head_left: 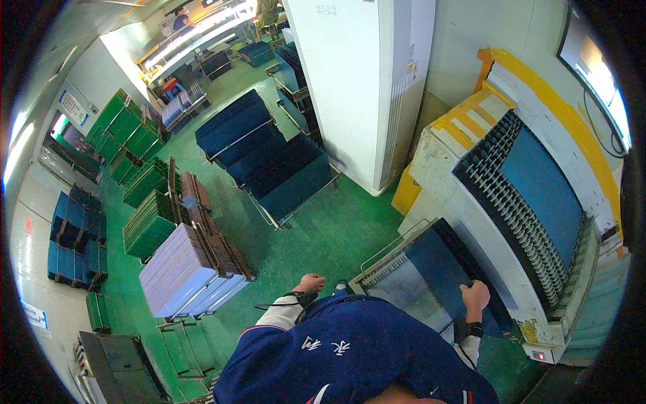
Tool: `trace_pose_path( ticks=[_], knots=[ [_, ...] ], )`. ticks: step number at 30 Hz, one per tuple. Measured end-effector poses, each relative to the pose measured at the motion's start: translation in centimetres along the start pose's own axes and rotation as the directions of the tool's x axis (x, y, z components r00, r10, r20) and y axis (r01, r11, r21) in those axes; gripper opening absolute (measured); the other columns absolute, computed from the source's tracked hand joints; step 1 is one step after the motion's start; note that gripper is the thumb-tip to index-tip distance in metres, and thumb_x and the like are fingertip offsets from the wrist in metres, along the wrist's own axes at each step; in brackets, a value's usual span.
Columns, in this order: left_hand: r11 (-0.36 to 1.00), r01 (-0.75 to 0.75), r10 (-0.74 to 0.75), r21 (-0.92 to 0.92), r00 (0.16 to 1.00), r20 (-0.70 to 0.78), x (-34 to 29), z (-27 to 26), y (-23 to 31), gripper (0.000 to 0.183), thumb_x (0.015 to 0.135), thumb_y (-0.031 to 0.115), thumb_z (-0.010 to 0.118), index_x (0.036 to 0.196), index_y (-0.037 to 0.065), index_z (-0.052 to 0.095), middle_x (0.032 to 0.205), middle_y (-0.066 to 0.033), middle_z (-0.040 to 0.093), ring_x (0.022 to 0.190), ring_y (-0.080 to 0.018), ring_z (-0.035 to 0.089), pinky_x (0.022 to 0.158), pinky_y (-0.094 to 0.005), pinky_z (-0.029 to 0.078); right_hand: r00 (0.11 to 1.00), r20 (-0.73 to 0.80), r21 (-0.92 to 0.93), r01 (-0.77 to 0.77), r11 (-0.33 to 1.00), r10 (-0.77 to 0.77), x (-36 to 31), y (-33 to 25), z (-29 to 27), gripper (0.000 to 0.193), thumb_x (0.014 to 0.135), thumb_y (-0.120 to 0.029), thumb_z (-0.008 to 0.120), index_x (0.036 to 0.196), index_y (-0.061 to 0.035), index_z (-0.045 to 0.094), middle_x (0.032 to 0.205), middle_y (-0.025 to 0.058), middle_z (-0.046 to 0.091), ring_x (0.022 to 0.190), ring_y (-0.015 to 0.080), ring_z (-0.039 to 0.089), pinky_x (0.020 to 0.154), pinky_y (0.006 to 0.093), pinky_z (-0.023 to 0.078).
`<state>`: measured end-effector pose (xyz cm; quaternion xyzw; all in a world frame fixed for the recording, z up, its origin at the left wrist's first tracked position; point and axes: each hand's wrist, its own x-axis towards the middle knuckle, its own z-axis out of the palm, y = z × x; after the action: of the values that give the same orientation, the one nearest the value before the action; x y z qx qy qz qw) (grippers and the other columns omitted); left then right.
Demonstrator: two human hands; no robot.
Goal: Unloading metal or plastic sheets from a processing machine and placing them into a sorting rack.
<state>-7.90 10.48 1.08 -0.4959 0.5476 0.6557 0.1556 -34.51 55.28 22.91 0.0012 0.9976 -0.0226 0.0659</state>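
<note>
A low wire-framed rack [362,272] stands in front of me to the right, with several dark blue flat panels upright in it. My right hand [475,297] is closed at the upper edge of one dark blue panel [431,259] there. Between this panel and my body the rack shows a pale, slotted part. My left hand [309,283] hangs over the floor left of the rack, holding nothing, its fingers loosely stretched. To the right of the rack, a roller conveyor machine [515,215] carries a blue panel [542,176] lying on its rollers.
A tall white cabinet [353,81] stands ahead. More racks of dark blue panels [269,158] lie beyond the green floor [282,252]. At left are racks of whitish panels [178,269] and green panels [151,222]. A person [268,15] stands far back.
</note>
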Motion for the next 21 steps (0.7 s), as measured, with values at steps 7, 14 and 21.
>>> trace_pose_path(
  ticks=[7, 14, 21],
  knots=[
    [1.0, 0.003, -0.003, 0.017, 1.0, -0.011, 0.0, 0.2, 0.2, 0.033, 0.077, 0.025, 0.064, 0.096, -0.001, 0.059, 0.076, -0.0069, 0.061, 0.058, -0.0167, 0.057, 0.049, -0.0286, 0.047, 1.0, 0.003, -0.02, 0.0, 1.0, 0.0, 0.0, 0.1, 0.1, 0.041, 0.065, -0.036, 0.07, 0.09, -0.0043, 0.064, 0.091, 0.0155, 0.063, 0.087, 0.03, 0.061, 0.074, 0.0388, 0.048],
    [1.0, 0.013, -0.013, 0.004, 1.0, -0.012, -0.4, 0.2, 0.3, 0.034, 0.077, 0.025, 0.063, 0.098, -0.001, 0.059, 0.078, -0.0077, 0.061, 0.059, -0.0179, 0.057, 0.052, -0.03, 0.048, 1.0, -0.006, -0.003, -0.002, 1.0, 0.002, 0.0, 0.0, 0.0, 0.04, 0.065, -0.035, 0.07, 0.091, -0.0051, 0.064, 0.092, 0.015, 0.063, 0.087, 0.0296, 0.061, 0.074, 0.0385, 0.048],
    [0.999, -0.01, 0.01, -0.033, 1.0, -0.005, -0.8, 0.2, 0.4, 0.032, 0.077, 0.023, 0.063, 0.096, -0.002, 0.059, 0.073, -0.0068, 0.059, 0.055, -0.017, 0.054, 0.046, -0.0296, 0.044, 1.0, -0.006, -0.008, -0.006, 1.0, 0.006, 0.0, -0.1, 0.0, 0.038, 0.064, -0.034, 0.071, 0.088, -0.0051, 0.065, 0.088, 0.015, 0.064, 0.084, 0.0301, 0.061, 0.072, 0.0391, 0.048]
  ],
)
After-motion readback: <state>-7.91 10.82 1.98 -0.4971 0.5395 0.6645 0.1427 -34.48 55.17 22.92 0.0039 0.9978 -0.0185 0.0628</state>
